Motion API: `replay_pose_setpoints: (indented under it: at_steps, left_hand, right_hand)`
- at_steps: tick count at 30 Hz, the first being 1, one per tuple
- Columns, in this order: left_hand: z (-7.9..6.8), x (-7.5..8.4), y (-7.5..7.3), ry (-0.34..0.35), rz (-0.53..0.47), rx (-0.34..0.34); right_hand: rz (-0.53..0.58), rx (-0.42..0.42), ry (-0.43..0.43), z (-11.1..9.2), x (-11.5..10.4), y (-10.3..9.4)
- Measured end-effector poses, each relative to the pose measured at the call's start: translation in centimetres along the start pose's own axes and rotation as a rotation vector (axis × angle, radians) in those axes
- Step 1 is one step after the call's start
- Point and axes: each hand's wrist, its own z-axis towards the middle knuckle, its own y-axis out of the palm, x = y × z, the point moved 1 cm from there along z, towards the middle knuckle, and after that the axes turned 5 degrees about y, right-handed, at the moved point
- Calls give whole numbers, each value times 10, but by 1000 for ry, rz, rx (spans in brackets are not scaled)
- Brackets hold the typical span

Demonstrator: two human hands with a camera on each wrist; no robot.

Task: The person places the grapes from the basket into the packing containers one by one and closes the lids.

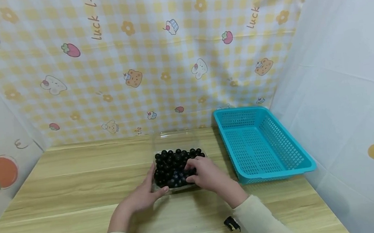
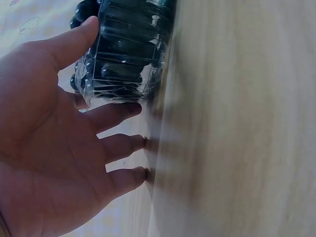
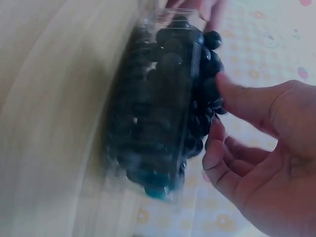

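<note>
A clear plastic box (image 1: 181,189) full of dark, round, grape-like fruits (image 1: 168,166) sits on the table, its clear lid (image 1: 175,139) raised at the back. My left hand (image 1: 144,194) steadies the box's left side. In the left wrist view, the left thumb lies along the box's edge and the other fingers spread towards the table. My right hand (image 1: 205,172) reaches over the right front of the fruits. In the right wrist view, its thumb (image 3: 247,101) touches the fruits and its forefinger (image 3: 216,143) is close by, with a gap between their tips.
A turquoise plastic basket (image 1: 256,177) with slotted walls stands at the right of the wooden table (image 1: 77,190). A checked, printed cloth (image 1: 170,87) hangs behind the table's back edge. White sheeting (image 1: 350,86) borders the right side.
</note>
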Motion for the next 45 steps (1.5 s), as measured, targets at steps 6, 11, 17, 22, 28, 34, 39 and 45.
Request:
replay_pose_setpoints:
  at_steps: [6, 11, 17, 22, 28, 34, 39, 45]
  left_hand:
    - [1, -2, 0, 7, -27, -6]
    - [-2, -1, -2, -9, -44, -18]
    - [-4, 0, -5, -8, -52, -50]
    - [-6, 3, -6, -16, -40, -80]
    - [-4, 13, -16, 1, 15, -66]
    - [17, 20, -28, -56, -24, 71]
    - [42, 17, -34, -94, -209, 188]
    - [61, 9, -39, -206, -353, 272]
  right_hand:
    - [34, -41, 40, 8, 0, 11]
    - [119, -63, 20, 8, 7, 5]
    - [168, -108, -19, 3, 9, -10]
    - [231, -14, 37, 1, 16, -15]
    - [457, 121, 217, 7, 30, -11]
    - [665, 228, 391, 16, 40, -7]
    - [858, 208, 517, 32, 47, -3]
    - [963, 146, 601, 51, 55, 0]
